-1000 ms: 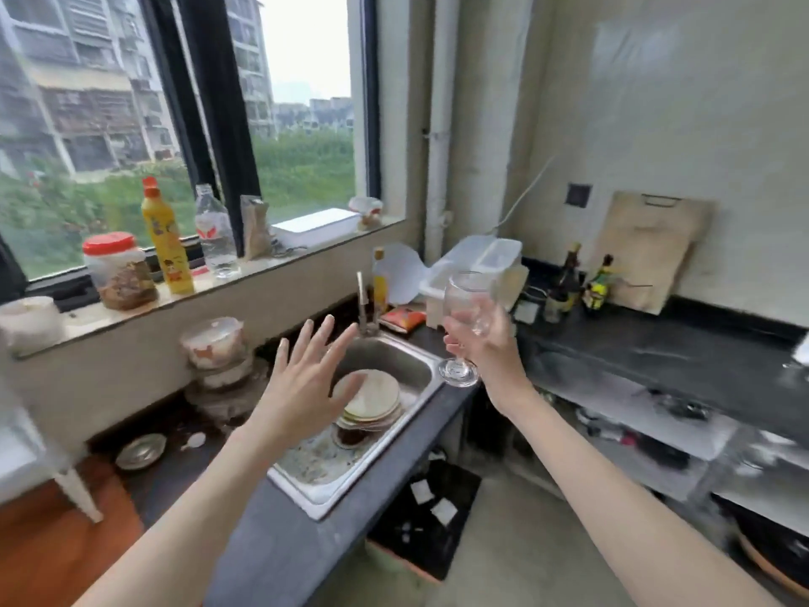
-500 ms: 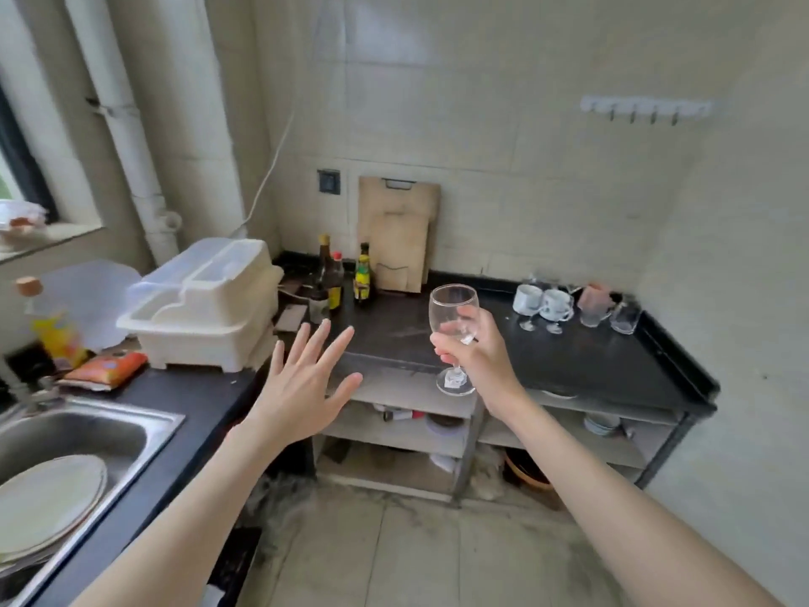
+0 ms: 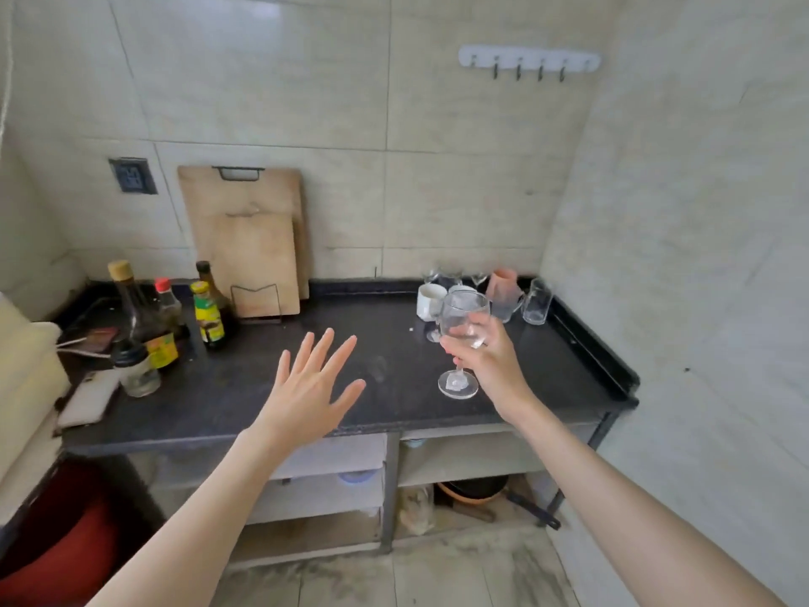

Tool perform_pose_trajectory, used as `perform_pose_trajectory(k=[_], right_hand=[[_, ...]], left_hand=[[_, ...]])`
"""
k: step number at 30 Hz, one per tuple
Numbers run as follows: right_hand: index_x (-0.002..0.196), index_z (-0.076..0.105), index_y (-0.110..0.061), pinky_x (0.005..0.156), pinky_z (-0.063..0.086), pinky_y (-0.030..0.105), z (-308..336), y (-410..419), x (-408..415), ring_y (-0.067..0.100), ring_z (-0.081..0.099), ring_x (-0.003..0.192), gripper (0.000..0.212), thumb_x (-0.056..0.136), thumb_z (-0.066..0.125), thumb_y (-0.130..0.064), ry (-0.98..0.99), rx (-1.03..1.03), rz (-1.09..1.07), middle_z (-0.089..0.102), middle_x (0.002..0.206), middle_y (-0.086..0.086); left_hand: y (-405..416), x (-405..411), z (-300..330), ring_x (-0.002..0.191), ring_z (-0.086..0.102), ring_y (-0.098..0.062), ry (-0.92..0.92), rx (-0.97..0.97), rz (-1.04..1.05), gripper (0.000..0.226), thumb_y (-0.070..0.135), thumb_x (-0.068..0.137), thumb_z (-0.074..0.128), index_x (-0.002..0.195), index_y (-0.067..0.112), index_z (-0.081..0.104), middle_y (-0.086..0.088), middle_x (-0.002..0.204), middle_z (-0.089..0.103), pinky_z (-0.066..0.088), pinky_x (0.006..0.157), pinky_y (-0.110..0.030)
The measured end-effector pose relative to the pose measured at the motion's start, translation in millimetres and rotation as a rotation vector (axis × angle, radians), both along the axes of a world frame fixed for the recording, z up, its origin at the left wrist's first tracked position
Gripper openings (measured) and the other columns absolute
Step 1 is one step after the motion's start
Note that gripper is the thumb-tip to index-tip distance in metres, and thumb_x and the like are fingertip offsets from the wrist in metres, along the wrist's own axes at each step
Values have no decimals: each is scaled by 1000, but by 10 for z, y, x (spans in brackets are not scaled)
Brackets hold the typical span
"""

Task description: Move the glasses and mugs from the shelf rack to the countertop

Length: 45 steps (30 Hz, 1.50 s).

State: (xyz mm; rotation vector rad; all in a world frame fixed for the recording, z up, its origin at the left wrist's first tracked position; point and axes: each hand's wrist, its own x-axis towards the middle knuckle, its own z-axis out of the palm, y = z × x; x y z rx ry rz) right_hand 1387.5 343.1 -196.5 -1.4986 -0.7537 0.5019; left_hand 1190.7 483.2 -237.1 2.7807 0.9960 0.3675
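Observation:
My right hand (image 3: 488, 363) grips a clear wine glass (image 3: 462, 317) by its bowl and stem, upright, its foot just above the black countertop (image 3: 262, 387). My left hand (image 3: 308, 389) hovers over the middle of the counter with fingers spread, holding nothing. At the back right corner stand a white mug (image 3: 427, 301), a pink cup (image 3: 503, 284), clear glass mugs (image 3: 537, 302) and several stemmed glasses (image 3: 477, 278). The shelf rack is out of view.
Sauce bottles (image 3: 208, 315) and a small jar (image 3: 136, 370) cluster at the counter's left. Wooden cutting boards (image 3: 249, 251) lean on the tiled back wall. A hook rail (image 3: 529, 59) hangs above. Open shelves with a pan (image 3: 475, 488) lie under the counter.
The view has swung right from the sink and window to this counter and come closer. My right hand has carried the wine glass along, now low over the counter's right half.

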Motion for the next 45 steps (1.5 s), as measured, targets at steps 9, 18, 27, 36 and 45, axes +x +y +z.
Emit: perform_pose_trajectory(k=[9, 18, 27, 36, 45], right_hand=[[111, 50, -25, 86, 48, 33, -337, 690, 1454, 11, 61, 99, 47, 72, 77, -22, -9, -93, -127, 64, 107, -5], [124, 42, -23, 79, 43, 23, -1244, 1272, 2936, 12, 56, 103, 60, 74, 76, -23, 44, -260, -154, 57, 115, -6], [130, 40, -24, 70, 42, 10, -1963, 1753, 4030, 9, 53, 108, 67, 74, 75, -16, 85, -437, -58, 52, 126, -5], [131, 38, -21, 79, 39, -2, -2429, 1990, 4362, 7, 49, 112, 66, 76, 74, -13, 107, -471, -22, 46, 132, -5], [134, 38, -21, 75, 39, -4, -2501, 2054, 4424, 11, 49, 113, 68, 77, 74, -17, 111, -459, -62, 45, 135, -2]], left_hand=[[856, 1673, -227, 146, -10, -25, 77, -79, -159, 64, 55, 94, 27, 149, 36, 2, -1, 160, -3, -4, 116, -49], [1427, 2948, -1176, 146, -10, -26, 240, -215, -108, 65, 56, 93, 26, 149, 34, 2, -2, 160, -5, -2, 115, -51], [1525, 3739, -2066, 144, -15, -30, 371, -279, 40, 71, 58, 92, 26, 149, 29, -4, -6, 159, -13, -3, 115, -55], [1625, 3909, -2543, 145, -7, -32, 435, -330, 130, 75, 60, 89, 33, 150, 27, 4, -10, 159, -6, 4, 112, -60], [1666, 3924, -2637, 144, -16, -29, 555, -359, 130, 77, 68, 87, 20, 147, 32, -12, -6, 158, -16, 0, 112, -61]])
